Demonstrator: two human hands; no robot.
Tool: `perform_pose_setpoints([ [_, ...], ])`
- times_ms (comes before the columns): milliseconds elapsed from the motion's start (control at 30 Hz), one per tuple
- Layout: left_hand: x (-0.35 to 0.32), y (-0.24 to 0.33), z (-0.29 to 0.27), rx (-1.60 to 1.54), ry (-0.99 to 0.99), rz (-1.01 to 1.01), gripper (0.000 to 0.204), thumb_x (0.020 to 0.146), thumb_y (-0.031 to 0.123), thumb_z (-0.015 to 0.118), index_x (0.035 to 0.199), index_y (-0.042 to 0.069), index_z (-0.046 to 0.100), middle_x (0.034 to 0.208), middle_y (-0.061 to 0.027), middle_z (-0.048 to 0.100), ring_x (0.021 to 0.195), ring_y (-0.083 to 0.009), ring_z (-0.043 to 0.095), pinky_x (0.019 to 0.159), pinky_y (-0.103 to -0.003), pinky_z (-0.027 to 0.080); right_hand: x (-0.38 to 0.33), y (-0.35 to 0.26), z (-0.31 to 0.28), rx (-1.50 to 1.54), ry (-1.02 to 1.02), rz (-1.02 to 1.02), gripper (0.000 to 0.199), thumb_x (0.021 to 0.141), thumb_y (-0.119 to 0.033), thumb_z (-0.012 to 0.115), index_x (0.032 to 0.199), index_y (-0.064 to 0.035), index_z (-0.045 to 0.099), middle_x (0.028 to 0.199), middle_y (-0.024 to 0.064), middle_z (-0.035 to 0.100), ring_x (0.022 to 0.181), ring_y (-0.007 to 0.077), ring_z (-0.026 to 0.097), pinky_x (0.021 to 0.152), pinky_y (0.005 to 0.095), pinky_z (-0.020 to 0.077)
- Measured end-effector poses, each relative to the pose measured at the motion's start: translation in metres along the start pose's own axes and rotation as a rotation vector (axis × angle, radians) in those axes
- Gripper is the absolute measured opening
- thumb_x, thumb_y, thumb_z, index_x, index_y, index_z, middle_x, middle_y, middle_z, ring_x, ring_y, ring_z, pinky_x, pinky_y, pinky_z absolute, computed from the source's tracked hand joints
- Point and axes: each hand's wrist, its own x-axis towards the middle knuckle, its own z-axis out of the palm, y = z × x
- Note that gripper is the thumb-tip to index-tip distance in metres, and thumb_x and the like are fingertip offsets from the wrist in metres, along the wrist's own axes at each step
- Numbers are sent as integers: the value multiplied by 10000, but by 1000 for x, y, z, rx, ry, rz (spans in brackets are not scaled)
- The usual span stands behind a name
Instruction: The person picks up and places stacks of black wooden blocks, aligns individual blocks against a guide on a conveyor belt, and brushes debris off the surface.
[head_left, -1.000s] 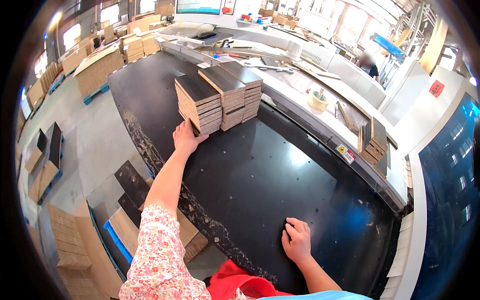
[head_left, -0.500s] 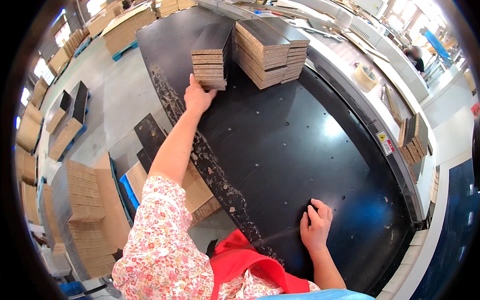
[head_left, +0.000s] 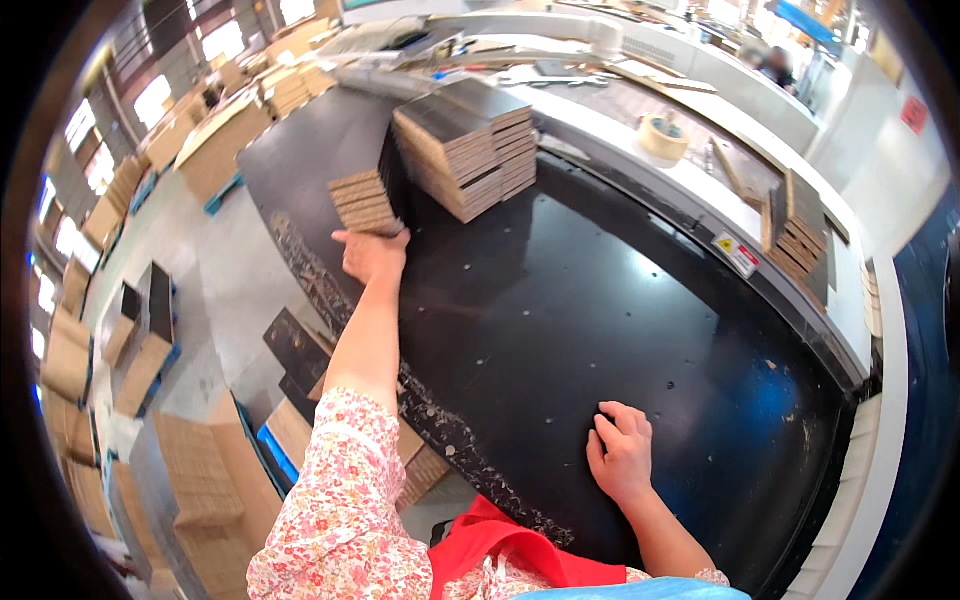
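Note:
My left hand (head_left: 374, 258) reaches far across the black table (head_left: 520, 330), at the near end of a short stack of black-faced particle boards (head_left: 365, 203). Its fingers are apart, with the forefinger stretched left along the lower edge and the thumb at the right corner. The hand touches the stack without wrapping round it. Just right of this stack stand further, bigger stacks of the same boards (head_left: 465, 150). My right hand (head_left: 622, 452) rests on the near part of the table, fingers loosely bent and apart, holding nothing.
A pale rail with a warning label (head_left: 735, 254) borders the table's right side. Beyond it lie a tape roll (head_left: 663, 137), a wrench (head_left: 555, 80) and a small board stack (head_left: 797, 228). On the left, board piles (head_left: 146, 335) stand on blue pallets along the floor.
My view has turned, shifting the scene. My left hand has gone from the left side of the short stack to its near end, and that stack now looks slanted. My right hand stays on the table.

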Motion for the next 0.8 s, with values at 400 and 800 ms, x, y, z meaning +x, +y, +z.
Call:
perform_pose_setpoints([
  [400, -83, -52, -40, -41, -96, 136, 1318, 605, 471, 867, 1485, -151, 108, 1341, -309, 513, 1285, -409, 479, 1105, -412, 383, -9, 5, 1, 102, 63, -5, 174, 804, -68, 678, 972, -22, 669, 1146, 92, 620, 1084, 297, 572, 903, 427, 443],
  [800, -197, -103, -93, -295, -372, 542, 1081, 580, 314, 920, 1398, -38, 307, 1287, -246, 534, 1232, -408, 495, 1042, -443, 408, -29, 28, -11, 563, 182, 180, 337, 857, -25, 654, 1181, 53, 600, 1203, 164, 593, 971, 301, 646, 838, 373, 522],
])
